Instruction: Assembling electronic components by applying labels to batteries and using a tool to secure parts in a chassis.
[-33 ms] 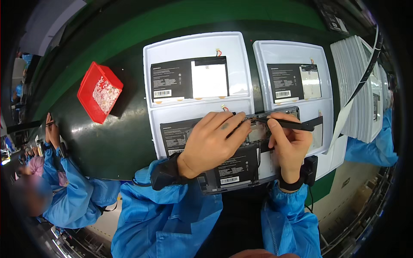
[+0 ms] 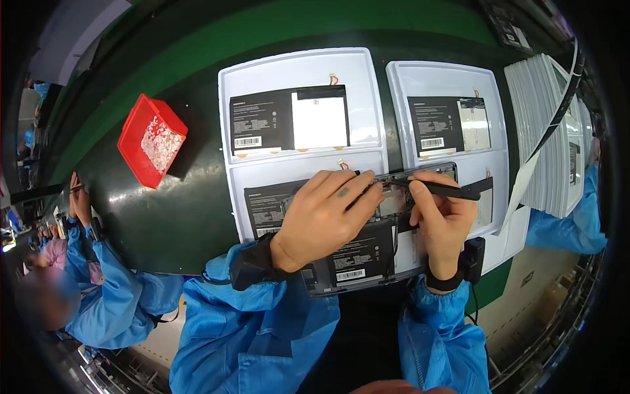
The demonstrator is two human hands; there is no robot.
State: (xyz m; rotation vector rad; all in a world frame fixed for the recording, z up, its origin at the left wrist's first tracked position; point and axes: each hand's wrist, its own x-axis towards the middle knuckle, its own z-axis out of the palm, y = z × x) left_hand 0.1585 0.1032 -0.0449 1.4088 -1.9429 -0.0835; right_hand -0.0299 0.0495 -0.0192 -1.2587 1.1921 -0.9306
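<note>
An opened tablet-like device [image 2: 407,253] lies tilted before me, its inside showing, across the front parts of two white trays. A black flat battery [image 2: 361,259] with a white label sits in it. My right hand [image 2: 441,213] grips black tweezers [image 2: 449,191], their tips pointing left at the device's upper inside edge. Across the device's left part reaches my left hand [image 2: 328,210], fingers bent and close together, fingertips down near the tweezer tips. Its thumb and whatever it pinches are hidden.
Battery packs [image 2: 262,125] with small wire leads lie in the left white tray [image 2: 295,65] and right white tray [image 2: 440,73]. A red bin [image 2: 134,134] of small white bits stands left. Stacked white trays [image 2: 538,131] rise at right. Co-workers' blue sleeves [image 2: 108,295] show at both sides.
</note>
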